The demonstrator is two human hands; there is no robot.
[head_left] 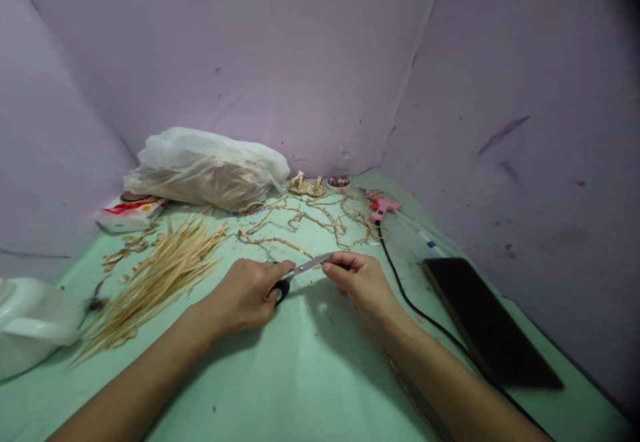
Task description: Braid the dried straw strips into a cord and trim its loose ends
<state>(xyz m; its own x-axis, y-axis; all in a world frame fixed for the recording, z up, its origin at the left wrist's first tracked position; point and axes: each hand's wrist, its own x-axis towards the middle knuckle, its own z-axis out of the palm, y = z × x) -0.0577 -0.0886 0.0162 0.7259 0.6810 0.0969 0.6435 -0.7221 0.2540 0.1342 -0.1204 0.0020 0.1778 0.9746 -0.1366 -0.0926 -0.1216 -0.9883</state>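
My left hand (247, 293) is closed around the black handles of a pair of scissors (303, 272), whose grey blades point right. My right hand (357, 279) is pinched at the blade tips, its fingers pressed together on something thin that I cannot make out. Both hands rest low over the pale green table (300, 375). A twisted straw cord (305, 219) winds across the table just beyond the hands. A pile of straw strips (160, 272) lies to the left of my left hand.
A plastic bag of straw (210, 169) sits at the back. A pink glue gun (381, 205) with its black cable (415, 305) lies at the right, beside a dark phone (487, 322). A white container (30, 322) stands at the left edge, a red and white box (131, 212) behind it.
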